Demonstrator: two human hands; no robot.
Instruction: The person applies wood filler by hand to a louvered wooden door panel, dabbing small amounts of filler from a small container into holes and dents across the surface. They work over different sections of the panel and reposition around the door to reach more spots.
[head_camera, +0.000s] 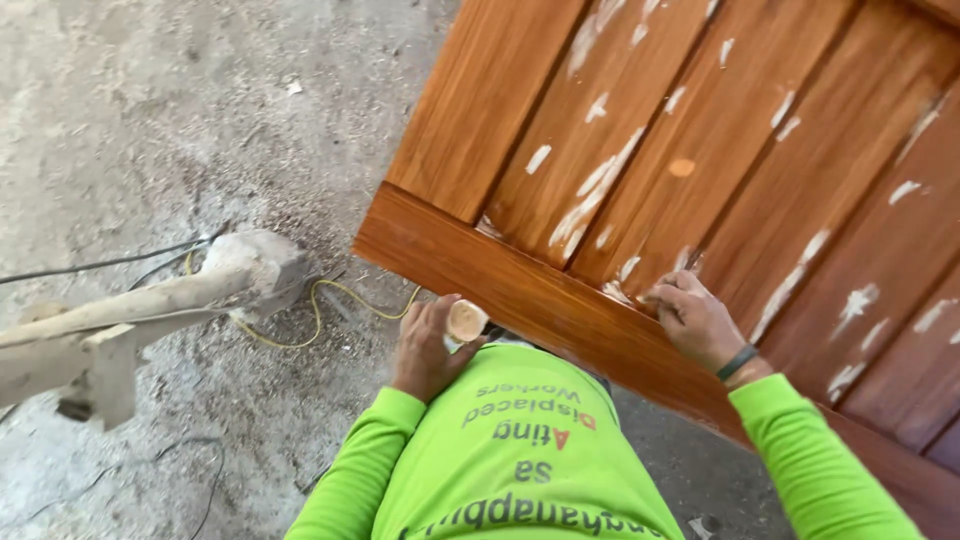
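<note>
A: How many hands show?

B: Two. The left hand (425, 350) closes around one small round tub (466, 321), and the right hand (695, 318) rests its fingertips on the one wooden door (700, 200).

A: Planks in that door?

B: Five upright boards show (the outermost ones run out of view), above one crosswise rail (520, 290).

A: The pale filler patches?

B: Too many to count surely, well over twenty.

A: On the ground?

B: One yellow cord (320, 305), one black cable (100, 265), one dusty wooden stand (150, 310). One dark wristband (737, 362), too.
</note>
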